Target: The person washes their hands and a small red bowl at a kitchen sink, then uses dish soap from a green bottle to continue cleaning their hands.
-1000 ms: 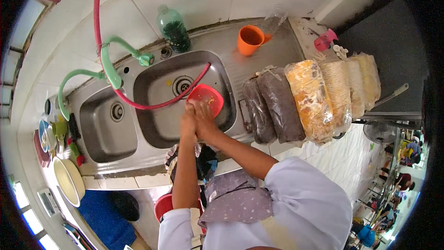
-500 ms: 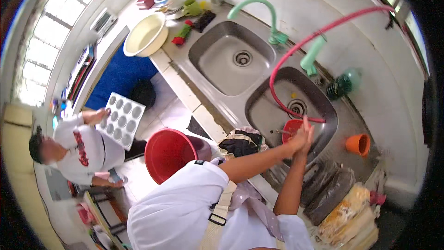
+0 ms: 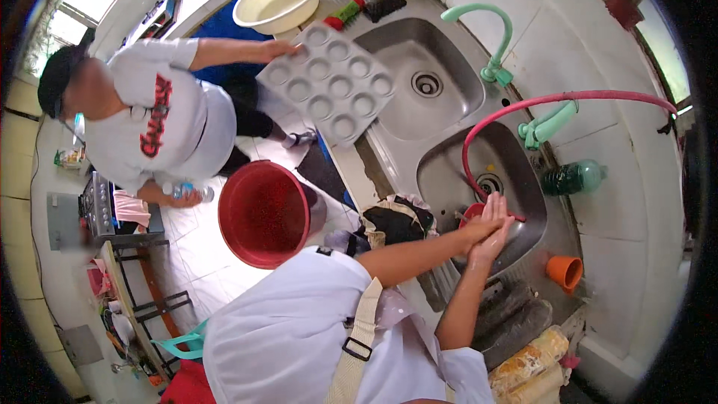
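Over the near sink basin my left hand (image 3: 476, 235) and my right hand (image 3: 494, 215) are pressed together, palm against palm. The right hand's fingers are stretched out and point toward the drain. The left hand lies across its palm, fingers flat, partly hidden by overlap. Whitish wet patches show on my right wrist and forearm. Just behind my hands, a red bowl (image 3: 470, 214) sits in the sink basin (image 3: 532, 238), mostly covered by them. A red hose (image 3: 553, 98) curves down into the same basin, its end close to my fingers.
At left, a co-worker holds a muffin tin (image 3: 329, 86) over the counter edge and a clear bottle (image 3: 187, 193). A large red bin (image 3: 262, 213) stands on the floor. Around the sink are green faucets (image 3: 486, 26), a green bottle (image 3: 572, 178), an orange cup (image 3: 564, 273) and a cream basin (image 3: 277, 0).
The co-worker has come closer, and the muffin tin has moved right toward the sink. My view has shifted. My hands stay together over the basin, with the fingers now more stretched.
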Motion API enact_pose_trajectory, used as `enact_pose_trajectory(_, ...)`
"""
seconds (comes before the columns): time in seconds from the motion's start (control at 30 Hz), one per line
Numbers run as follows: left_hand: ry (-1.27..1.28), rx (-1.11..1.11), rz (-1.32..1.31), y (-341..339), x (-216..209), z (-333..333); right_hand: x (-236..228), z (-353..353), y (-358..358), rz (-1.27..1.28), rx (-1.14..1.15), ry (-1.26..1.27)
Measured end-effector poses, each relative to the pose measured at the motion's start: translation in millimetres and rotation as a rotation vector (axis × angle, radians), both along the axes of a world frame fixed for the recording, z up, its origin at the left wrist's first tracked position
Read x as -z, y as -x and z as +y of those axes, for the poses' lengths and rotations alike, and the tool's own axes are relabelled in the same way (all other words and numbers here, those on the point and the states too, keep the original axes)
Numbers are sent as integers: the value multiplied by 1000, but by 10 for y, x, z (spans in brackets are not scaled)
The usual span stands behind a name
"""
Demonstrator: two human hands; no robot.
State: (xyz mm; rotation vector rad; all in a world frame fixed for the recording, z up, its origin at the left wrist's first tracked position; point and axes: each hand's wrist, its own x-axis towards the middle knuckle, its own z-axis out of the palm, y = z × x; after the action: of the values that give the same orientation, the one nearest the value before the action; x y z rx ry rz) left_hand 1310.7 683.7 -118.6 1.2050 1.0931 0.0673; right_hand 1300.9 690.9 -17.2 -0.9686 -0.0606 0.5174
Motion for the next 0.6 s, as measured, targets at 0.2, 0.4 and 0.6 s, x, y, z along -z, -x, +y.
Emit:
enact_pose_trajectory(0.2,915,444,-551,103,-623,755,-49,-9,277,3,165,-317)
enact_pose_trajectory(0.4,852,-67,-375,231,-638,717,497,-79,379,-83,245,385)
enact_pose_trajectory(0.6,397,-231,-3,187,-660,652,360,-108,233,-321,380,892)
